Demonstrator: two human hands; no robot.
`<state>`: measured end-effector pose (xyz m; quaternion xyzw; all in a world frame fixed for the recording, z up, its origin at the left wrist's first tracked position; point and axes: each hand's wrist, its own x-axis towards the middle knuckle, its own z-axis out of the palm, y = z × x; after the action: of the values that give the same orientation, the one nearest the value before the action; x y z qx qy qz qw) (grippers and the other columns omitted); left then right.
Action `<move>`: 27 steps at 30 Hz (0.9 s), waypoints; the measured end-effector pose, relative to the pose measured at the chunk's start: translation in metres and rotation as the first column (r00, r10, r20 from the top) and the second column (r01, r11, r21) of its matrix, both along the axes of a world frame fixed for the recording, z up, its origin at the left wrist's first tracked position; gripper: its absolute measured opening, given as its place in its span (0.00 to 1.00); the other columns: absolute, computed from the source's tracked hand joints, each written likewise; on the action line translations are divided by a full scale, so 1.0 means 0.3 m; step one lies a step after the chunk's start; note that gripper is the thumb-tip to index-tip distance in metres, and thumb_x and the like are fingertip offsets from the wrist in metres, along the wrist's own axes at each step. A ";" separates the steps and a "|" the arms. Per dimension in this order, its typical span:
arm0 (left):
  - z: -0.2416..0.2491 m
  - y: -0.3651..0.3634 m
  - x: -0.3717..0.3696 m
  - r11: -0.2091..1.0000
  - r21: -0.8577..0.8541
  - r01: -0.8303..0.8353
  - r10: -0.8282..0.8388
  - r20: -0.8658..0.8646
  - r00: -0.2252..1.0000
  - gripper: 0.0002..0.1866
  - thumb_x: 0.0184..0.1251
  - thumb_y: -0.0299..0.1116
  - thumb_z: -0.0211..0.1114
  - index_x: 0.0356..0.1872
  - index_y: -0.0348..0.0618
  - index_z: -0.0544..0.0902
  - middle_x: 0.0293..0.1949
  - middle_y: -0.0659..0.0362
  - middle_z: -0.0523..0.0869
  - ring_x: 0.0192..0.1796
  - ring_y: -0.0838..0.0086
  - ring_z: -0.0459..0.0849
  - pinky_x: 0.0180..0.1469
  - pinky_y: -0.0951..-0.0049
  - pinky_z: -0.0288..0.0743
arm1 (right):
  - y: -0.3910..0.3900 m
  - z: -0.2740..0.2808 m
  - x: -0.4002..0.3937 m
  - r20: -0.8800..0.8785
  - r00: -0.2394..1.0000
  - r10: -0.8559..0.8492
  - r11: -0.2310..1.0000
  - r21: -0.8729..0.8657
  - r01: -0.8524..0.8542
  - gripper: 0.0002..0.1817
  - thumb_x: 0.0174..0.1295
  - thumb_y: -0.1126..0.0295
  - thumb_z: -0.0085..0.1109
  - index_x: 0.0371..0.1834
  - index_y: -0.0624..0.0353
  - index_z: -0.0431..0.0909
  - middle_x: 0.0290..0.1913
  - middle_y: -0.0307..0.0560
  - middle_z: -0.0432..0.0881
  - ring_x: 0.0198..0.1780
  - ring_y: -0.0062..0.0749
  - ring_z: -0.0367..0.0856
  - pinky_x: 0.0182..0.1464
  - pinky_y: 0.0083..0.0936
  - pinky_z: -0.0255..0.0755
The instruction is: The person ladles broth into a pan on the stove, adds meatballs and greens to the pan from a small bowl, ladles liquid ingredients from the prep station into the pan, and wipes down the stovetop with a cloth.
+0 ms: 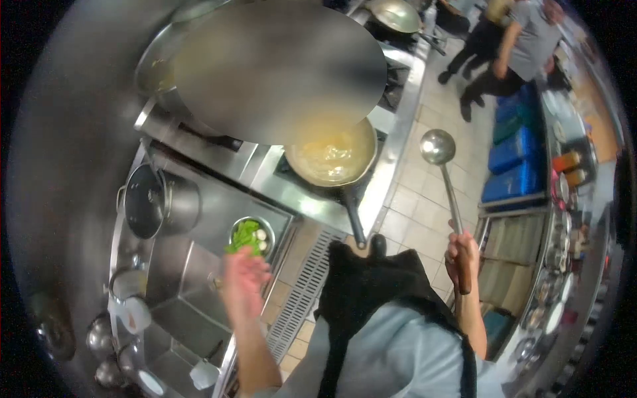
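Observation:
My right hand is closed around the wooden handle of a long metal ladle, its bowl raised above the floor. My left hand is beside a small metal bowl of green leaves and white pieces. Its fingers are slightly blurred and loosely bent, with nothing visible in them. In front of me a frying pan with shiny yellowish liquid sits on the stove, its dark handle pointing towards me. A blurred oval covers the area above the pan.
To the left, a large pot stands on the steel sink counter. A floor drain grate runs beside the counter. Another pan is at the back of the stove. Blue crates line a shelf on the right. Two people stand in the aisle.

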<state>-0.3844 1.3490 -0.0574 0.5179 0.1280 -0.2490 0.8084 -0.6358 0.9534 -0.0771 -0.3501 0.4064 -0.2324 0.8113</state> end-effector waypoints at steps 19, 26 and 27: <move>-0.454 -0.880 -0.139 0.768 0.527 0.364 -0.336 -0.152 0.929 0.09 0.68 0.31 0.64 0.44 0.38 0.78 0.30 0.59 0.83 0.26 0.74 0.81 0.26 0.70 0.76 | -0.550 -0.340 -0.392 -0.338 0.932 0.127 0.991 0.008 -0.132 0.20 0.59 0.66 0.56 0.54 0.63 0.71 0.32 0.46 0.78 0.26 0.30 0.75 0.26 0.27 0.70; -0.491 -0.968 -0.195 0.459 0.861 0.220 -0.169 -0.158 0.973 0.20 0.63 0.48 0.67 0.33 0.36 0.84 0.24 0.52 0.85 0.25 0.67 0.85 0.26 0.65 0.75 | -0.837 -0.493 -0.462 -0.320 0.885 0.338 0.941 0.102 -0.322 0.14 0.56 0.69 0.54 0.45 0.62 0.75 0.28 0.43 0.77 0.20 0.26 0.72 0.21 0.22 0.66; -0.526 -0.961 -0.205 0.331 0.940 0.084 -0.253 0.002 0.968 0.28 0.60 0.55 0.65 0.34 0.31 0.85 0.28 0.44 0.87 0.33 0.54 0.88 0.39 0.58 0.79 | -0.865 -0.526 -0.456 -0.326 0.881 0.344 0.939 0.107 -0.327 0.12 0.56 0.69 0.54 0.42 0.61 0.74 0.28 0.43 0.77 0.19 0.26 0.71 0.20 0.23 0.65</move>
<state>-0.4459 1.0607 -0.2153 0.9124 0.1321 -0.1750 0.3457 -0.7726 0.6939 -0.2348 -0.4303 0.4789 -0.0146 0.7651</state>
